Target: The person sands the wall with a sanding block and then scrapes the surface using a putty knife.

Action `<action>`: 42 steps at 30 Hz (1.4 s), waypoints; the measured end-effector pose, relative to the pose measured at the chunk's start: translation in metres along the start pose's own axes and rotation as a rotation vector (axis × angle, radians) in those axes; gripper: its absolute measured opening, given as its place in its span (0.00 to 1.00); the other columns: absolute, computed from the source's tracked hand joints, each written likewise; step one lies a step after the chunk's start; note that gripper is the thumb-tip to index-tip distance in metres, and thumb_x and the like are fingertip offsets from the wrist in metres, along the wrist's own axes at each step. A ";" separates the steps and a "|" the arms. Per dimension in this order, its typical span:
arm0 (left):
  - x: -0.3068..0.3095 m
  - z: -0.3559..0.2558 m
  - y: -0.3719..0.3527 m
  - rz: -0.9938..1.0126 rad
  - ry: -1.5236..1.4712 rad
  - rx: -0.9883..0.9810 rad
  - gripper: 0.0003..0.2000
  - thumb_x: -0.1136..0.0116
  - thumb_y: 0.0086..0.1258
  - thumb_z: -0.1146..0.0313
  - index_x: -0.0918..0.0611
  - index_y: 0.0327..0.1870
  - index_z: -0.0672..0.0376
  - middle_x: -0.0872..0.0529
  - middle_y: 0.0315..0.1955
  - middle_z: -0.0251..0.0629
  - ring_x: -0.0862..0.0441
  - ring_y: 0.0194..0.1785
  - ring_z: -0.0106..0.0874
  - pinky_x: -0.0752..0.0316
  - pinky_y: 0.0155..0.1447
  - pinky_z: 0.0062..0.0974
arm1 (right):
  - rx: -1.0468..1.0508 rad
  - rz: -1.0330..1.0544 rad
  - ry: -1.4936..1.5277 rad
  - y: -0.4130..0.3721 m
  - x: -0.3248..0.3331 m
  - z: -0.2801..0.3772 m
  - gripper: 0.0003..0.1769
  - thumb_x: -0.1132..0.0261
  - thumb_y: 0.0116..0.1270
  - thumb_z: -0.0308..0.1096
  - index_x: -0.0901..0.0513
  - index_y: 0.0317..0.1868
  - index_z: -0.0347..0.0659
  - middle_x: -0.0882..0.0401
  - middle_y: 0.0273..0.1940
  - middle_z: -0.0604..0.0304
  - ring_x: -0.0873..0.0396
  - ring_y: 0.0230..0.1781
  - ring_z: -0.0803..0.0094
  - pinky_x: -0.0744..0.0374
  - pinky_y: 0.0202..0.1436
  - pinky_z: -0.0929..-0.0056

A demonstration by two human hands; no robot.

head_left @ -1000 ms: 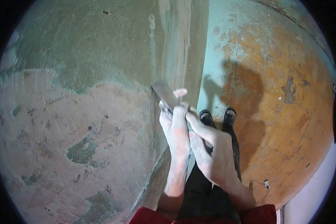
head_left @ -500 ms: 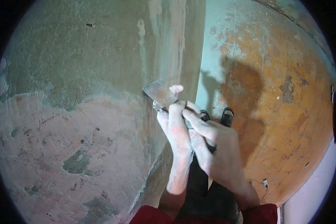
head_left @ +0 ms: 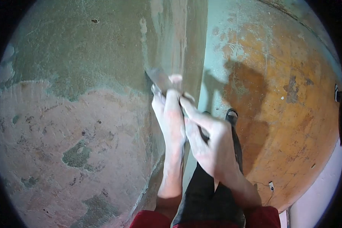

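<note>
A wall of dull green paint (head_left: 83,53) bears a pitted, pinkish bare-plaster patch (head_left: 45,129) at lower left. Next, a flat grey metal scraper (head_left: 161,79) lies against or just off the green paint; blur hides which. The dust-whitened left hand (head_left: 173,116) grasps it; beside that, the dust-whitened right hand (head_left: 218,146) clasps its lower part. Rightmost spreads worn orange-and-mint floor (head_left: 292,129).

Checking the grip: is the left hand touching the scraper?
Touching: in the head view, the left hand grips the scraper, fingers wrapped around the base of its blade.
</note>
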State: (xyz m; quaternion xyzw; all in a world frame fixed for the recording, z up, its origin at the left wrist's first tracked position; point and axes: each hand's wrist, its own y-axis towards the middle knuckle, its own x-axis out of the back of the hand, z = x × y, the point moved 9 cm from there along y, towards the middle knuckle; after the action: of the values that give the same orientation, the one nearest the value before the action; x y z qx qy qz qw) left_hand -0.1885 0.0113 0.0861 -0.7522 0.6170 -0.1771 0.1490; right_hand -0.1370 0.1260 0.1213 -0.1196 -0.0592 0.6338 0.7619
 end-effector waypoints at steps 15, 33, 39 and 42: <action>0.002 -0.012 -0.010 0.064 0.100 -0.148 0.13 0.55 0.66 0.76 0.22 0.50 0.64 0.21 0.24 0.35 0.26 0.22 0.22 0.32 0.27 0.20 | -0.037 0.059 -0.021 -0.010 0.000 0.003 0.18 0.42 0.69 0.25 0.21 0.58 0.29 0.18 0.41 0.34 0.15 0.38 0.47 0.20 0.41 0.63; -0.029 -0.035 0.028 0.088 -0.025 -0.085 0.12 0.55 0.68 0.73 0.22 0.47 0.65 0.22 0.24 0.32 0.27 0.25 0.20 0.32 0.29 0.21 | -0.092 0.096 -0.056 0.031 0.010 0.014 0.19 0.45 0.71 0.23 0.24 0.60 0.24 0.14 0.43 0.41 0.16 0.43 0.72 0.21 0.47 0.75; -0.034 -0.039 0.025 0.073 -0.067 -0.049 0.11 0.55 0.69 0.73 0.22 0.48 0.63 0.22 0.25 0.33 0.26 0.26 0.20 0.30 0.30 0.20 | 0.070 -0.012 -0.031 0.038 0.017 0.028 0.20 0.43 0.70 0.24 0.24 0.60 0.24 0.14 0.37 0.46 0.18 0.37 0.74 0.22 0.42 0.72; -0.043 -0.050 0.041 0.061 0.009 -0.160 0.11 0.54 0.69 0.72 0.22 0.47 0.63 0.22 0.26 0.32 0.26 0.26 0.20 0.29 0.31 0.20 | 0.108 -0.024 -0.077 0.052 0.021 0.032 0.19 0.43 0.70 0.24 0.23 0.60 0.25 0.15 0.35 0.47 0.21 0.32 0.75 0.24 0.38 0.71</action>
State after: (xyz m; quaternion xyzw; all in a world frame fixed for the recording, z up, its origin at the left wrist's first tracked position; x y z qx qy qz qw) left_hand -0.2540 0.0453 0.1093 -0.7416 0.6526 -0.1261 0.0910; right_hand -0.1904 0.1588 0.1376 -0.0532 -0.0559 0.6312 0.7718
